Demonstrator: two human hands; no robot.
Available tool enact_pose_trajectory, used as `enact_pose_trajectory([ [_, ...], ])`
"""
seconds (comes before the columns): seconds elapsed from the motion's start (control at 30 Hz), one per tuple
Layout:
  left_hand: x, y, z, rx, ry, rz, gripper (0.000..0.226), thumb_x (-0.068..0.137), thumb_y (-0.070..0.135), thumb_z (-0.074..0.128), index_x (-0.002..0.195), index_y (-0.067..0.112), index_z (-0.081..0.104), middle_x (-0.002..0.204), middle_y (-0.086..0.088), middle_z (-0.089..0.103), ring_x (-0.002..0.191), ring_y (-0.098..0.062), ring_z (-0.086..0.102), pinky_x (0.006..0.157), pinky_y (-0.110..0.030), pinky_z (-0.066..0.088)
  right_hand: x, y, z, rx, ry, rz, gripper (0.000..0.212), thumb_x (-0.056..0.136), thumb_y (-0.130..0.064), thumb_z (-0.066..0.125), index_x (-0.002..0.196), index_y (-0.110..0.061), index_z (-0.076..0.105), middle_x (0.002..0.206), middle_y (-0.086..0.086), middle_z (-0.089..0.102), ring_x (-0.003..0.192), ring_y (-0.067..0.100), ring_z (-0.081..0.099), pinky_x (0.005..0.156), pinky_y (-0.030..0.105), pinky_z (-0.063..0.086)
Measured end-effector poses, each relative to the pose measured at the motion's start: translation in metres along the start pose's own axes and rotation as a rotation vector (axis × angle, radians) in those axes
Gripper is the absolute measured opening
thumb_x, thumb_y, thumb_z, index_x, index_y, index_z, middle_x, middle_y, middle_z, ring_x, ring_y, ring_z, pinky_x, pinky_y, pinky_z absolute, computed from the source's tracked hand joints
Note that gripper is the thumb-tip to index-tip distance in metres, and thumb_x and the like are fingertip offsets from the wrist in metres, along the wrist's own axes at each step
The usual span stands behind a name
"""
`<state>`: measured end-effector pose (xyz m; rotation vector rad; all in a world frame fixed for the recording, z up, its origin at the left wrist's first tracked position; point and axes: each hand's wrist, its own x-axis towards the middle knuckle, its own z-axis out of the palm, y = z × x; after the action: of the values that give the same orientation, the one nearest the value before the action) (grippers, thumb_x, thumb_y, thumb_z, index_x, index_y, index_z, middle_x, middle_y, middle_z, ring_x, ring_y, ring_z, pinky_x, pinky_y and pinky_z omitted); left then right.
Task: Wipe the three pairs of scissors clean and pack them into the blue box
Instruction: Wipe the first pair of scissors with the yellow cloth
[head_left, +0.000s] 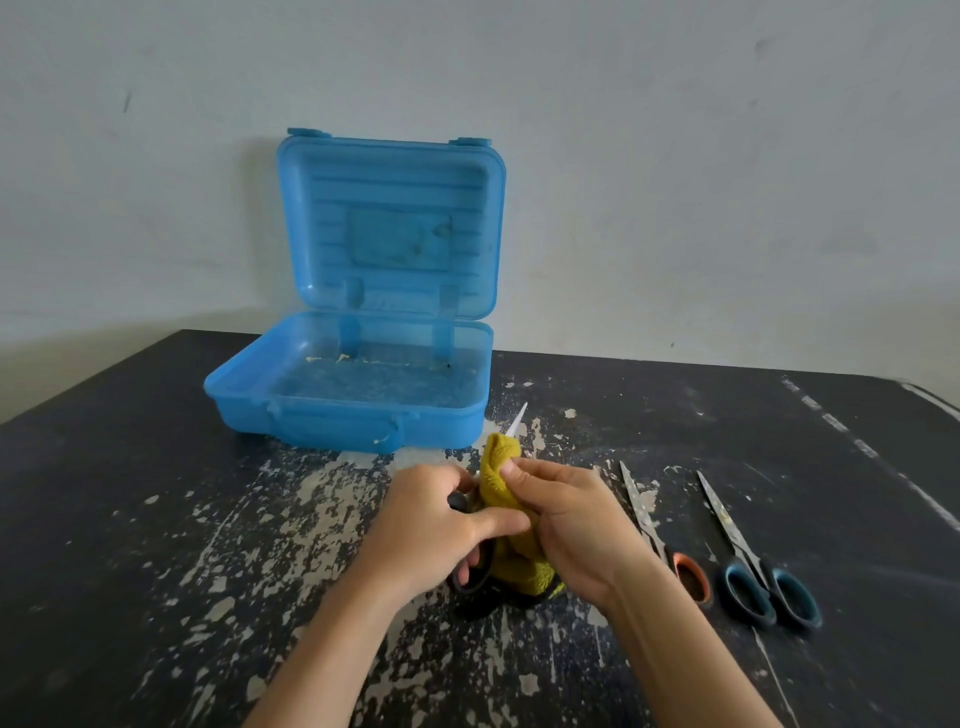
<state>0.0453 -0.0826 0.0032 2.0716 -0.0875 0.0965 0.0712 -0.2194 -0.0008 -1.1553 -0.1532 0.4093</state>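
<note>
Bare room; scuffed table (156, 519); plain wall (675, 156)

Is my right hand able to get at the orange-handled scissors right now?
Probably yes: the orange-handled scissors lie just beside the right hand with nothing between, though it grips the yellow cloth.

Black scuffed table (130, 519); open blue box (311, 423) at back; orange-handled scissors (643, 517), blue-handled scissors (730, 535) at right.
</note>
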Motion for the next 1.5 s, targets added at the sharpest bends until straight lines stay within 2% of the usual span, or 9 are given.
enact_pose_trajectory([
  [0.13,-0.005,0.007,0.001,0.122,-0.022,0.038,0.048,0.047,0.049,0.086,0.068,0.011,0.064,0.044,0.003,0.061,0.036,-0.009,0.055,0.043,-0.022,0.044,0.001,0.002,0.006,-0.012,0.027,0.008,0.019,0.086,-0.008,0.057,0.090,0.010,0.062,0.075,0.018,0.065,0.063,0.024,0.064,0.054,0.030,0.053],
  [0.53,-0.003,0.009,0.006,0.176,-0.081,0.045,0.028,0.058,0.029,0.087,0.073,0.018,0.066,0.043,0.003,0.060,0.036,-0.006,0.053,0.043,-0.015,0.041,0.006,-0.004,0.002,-0.021,0.345,-0.019,0.027,0.080,-0.004,0.062,0.086,0.021,0.059,0.082,0.028,0.058,0.075,0.035,0.058,0.079,0.059,0.048],
  [0.77,-0.003,0.007,0.003,0.132,-0.140,-0.010,0.035,0.058,0.024,0.088,0.086,0.013,0.070,0.042,0.004,0.059,0.038,-0.008,0.052,0.046,-0.015,0.042,0.012,-0.006,0.001,0.122,0.392,0.041,0.016,0.084,-0.004,0.057,0.087,0.011,0.062,0.075,0.020,0.065,0.069,0.030,0.064,0.064,0.042,0.055],
  [0.87,-0.004,0.008,0.004,0.121,-0.180,-0.042,0.045,0.056,0.025,0.089,0.084,0.021,0.053,0.050,-0.001,0.062,0.041,-0.012,0.054,0.051,-0.023,0.046,0.018,-0.012,-0.005,0.222,0.460,0.030,0.015,0.087,-0.005,0.053,0.079,0.006,0.060,0.053,0.011,0.064,0.047,0.019,0.062,0.047,0.029,0.050],
  [0.97,-0.002,0.008,0.005,0.102,-0.192,-0.068,0.049,0.056,0.025,0.089,0.083,0.029,0.048,0.051,-0.003,0.061,0.040,-0.011,0.053,0.058,-0.033,0.052,0.022,-0.015,-0.009,0.254,0.473,0.011,0.019,0.089,-0.007,0.052,0.076,0.004,0.060,0.047,0.008,0.062,0.049,0.019,0.061,0.049,0.031,0.051],
  [1.1,-0.007,0.007,0.002,0.065,-0.232,-0.095,0.086,0.057,0.020,0.089,0.133,0.009,0.050,0.050,-0.003,0.060,0.038,-0.009,0.051,0.046,-0.018,0.044,0.026,-0.016,-0.019,0.379,0.488,-0.007,0.020,0.092,-0.011,0.050,0.098,0.006,0.059,0.077,0.014,0.062,0.082,0.026,0.060,0.079,0.044,0.049],
  [1.17,-0.008,0.007,-0.001,0.010,-0.220,-0.094,0.087,0.058,0.014,0.089,0.134,0.005,0.048,0.051,-0.005,0.059,0.038,-0.010,0.050,0.044,-0.017,0.042,0.026,-0.020,-0.030,0.455,0.467,-0.060,0.020,0.093,-0.014,0.049,0.097,0.002,0.060,0.090,0.014,0.061,0.089,0.025,0.060,0.089,0.045,0.046],
  [1.3,-0.003,0.005,-0.008,-0.102,-0.077,-0.104,0.074,0.057,0.009,0.088,0.122,0.008,0.052,0.049,-0.002,0.061,0.037,-0.011,0.049,0.045,-0.019,0.044,0.016,-0.015,-0.032,0.428,0.358,-0.035,0.031,0.093,-0.020,0.048,0.109,0.004,0.058,0.114,0.019,0.061,0.096,0.027,0.062,0.078,0.040,0.051],
  [1.5,0.000,0.002,-0.003,0.012,-0.019,-0.105,0.087,0.055,0.013,0.089,0.127,0.020,0.042,0.056,-0.006,0.067,0.038,-0.013,0.056,0.044,-0.018,0.045,-0.002,0.001,0.011,0.030,0.052,0.070,0.047,0.083,-0.020,0.057,0.102,0.022,0.050,0.083,0.036,0.058,0.055,0.038,0.060,0.052,0.045,0.055],
])
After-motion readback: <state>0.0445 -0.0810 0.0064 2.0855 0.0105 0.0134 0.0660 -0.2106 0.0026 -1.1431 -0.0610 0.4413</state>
